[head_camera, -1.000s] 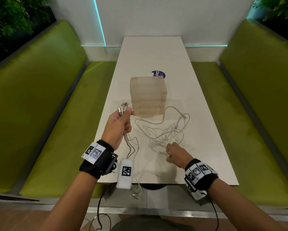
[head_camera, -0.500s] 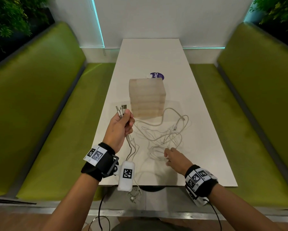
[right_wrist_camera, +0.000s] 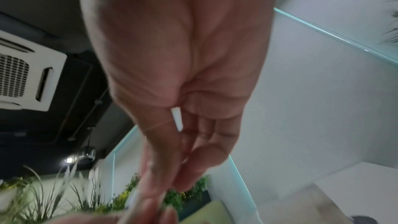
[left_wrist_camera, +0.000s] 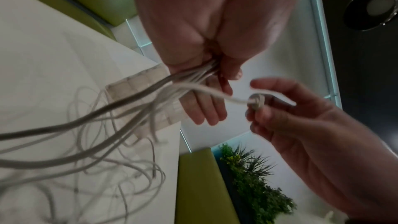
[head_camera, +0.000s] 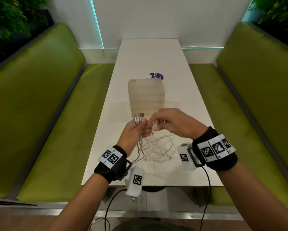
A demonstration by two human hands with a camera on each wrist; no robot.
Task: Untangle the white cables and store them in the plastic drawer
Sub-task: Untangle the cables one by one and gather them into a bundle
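Observation:
My left hand (head_camera: 136, 129) is raised above the white table (head_camera: 186, 97) and grips a bundle of white cables, their metal plugs (head_camera: 138, 116) sticking up past the thumb. In the left wrist view the gripped strands (left_wrist_camera: 193, 76) run down into a loose tangle (left_wrist_camera: 96, 168) on the table. My right hand (head_camera: 158, 124) is right beside the left and pinches one white cable end (left_wrist_camera: 256, 102); its tip (right_wrist_camera: 177, 118) shows at the palm in the right wrist view. The translucent plastic drawer unit (head_camera: 145, 97) stands just behind both hands, drawers closed. The tangle (head_camera: 158, 147) hangs below the hands.
Green padded benches (head_camera: 44, 114) (head_camera: 256, 105) flank the narrow table. A round purple sticker (head_camera: 156, 75) lies behind the drawer unit. A white wall closes the table's far end, and plants (head_camera: 9, 19) stand above the benches.
My right hand rose from the tangle near the front edge and came up beside the left hand, carrying a cable end. The left hand kept its bundle, lifted slightly.

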